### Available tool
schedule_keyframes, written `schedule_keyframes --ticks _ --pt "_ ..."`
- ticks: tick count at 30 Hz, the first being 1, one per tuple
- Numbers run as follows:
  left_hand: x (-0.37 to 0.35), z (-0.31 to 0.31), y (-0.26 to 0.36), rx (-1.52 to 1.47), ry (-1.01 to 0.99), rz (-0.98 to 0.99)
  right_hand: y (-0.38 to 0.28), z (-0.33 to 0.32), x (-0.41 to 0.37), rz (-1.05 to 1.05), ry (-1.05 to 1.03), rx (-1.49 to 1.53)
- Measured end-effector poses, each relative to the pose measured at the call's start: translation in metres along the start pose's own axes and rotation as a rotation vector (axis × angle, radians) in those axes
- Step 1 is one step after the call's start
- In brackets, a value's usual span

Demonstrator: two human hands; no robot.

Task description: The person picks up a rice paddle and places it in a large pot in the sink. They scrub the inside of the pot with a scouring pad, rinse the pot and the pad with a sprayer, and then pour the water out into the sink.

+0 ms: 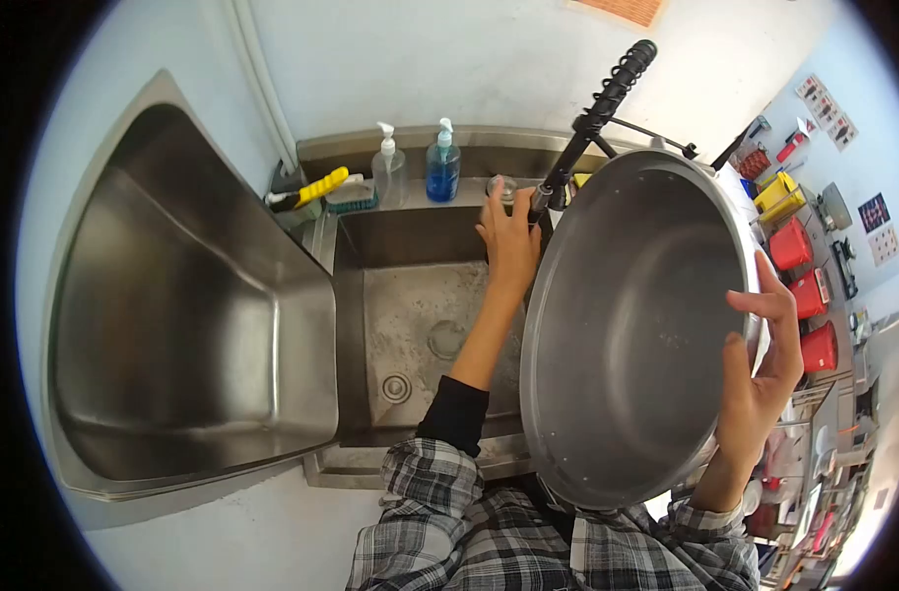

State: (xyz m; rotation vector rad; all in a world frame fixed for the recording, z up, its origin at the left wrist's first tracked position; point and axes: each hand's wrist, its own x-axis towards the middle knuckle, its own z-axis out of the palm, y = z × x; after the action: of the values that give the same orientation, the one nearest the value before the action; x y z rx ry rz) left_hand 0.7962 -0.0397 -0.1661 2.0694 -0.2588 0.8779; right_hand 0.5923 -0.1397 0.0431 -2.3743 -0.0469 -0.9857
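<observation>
A large round metal basin (627, 325) is tilted on its side, its hollow facing me and left. My right hand (765, 364) grips its right rim, thumb on the inner side and some fingers hidden behind the wall. My left hand (509, 236) reaches over the sink's back edge with its fingers spread. Its fingertips are around a small round shiny fitting (505, 185), right beside the black spring-neck faucet (567, 158). Below that arm is the steel sink (420, 335), wet, with a drain (396, 387) in its floor.
A deep steel container (193, 295) leans at the left of the sink. On the back ledge are a clear pump bottle (389, 172), a blue soap bottle (443, 167), a scrub brush (351, 200) and a yellow-handled tool (321, 187). Red bins (809, 294) line the far right.
</observation>
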Motion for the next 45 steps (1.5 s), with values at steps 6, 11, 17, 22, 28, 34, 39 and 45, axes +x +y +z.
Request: schedule_keyframes --ticks 6,11,17,22,28,34,39,45 --pt "-0.027 0.020 0.028 -0.582 -0.154 -0.392 -0.010 0.007 -0.011 0.014 -0.010 -0.023" --pt "-0.025 0.056 0.074 -0.851 -0.192 -0.765 -0.012 0.008 -0.020 0.065 0.063 -0.002" --pt "-0.001 0.091 0.119 -1.325 0.042 -0.861 -0.010 0.007 -0.022 0.067 0.089 -0.078" --pt "0.008 0.064 0.139 -1.593 -0.220 -0.974 -0.012 0.004 -0.022 0.116 0.099 -0.148" --pt "0.009 0.011 0.155 -1.875 -0.562 -1.089 -0.007 -0.001 -0.019 0.092 0.062 -0.191" --pt "-0.005 0.010 0.156 -1.663 -0.521 -0.922 -0.011 0.007 -0.017 0.108 0.072 -0.142" --pt "-0.028 0.048 0.118 -1.198 -0.359 -0.725 -0.008 0.002 -0.020 0.091 0.072 -0.143" --pt "-0.057 0.044 0.066 -0.557 -0.137 -0.361 -0.006 0.008 -0.021 0.085 0.107 -0.108"
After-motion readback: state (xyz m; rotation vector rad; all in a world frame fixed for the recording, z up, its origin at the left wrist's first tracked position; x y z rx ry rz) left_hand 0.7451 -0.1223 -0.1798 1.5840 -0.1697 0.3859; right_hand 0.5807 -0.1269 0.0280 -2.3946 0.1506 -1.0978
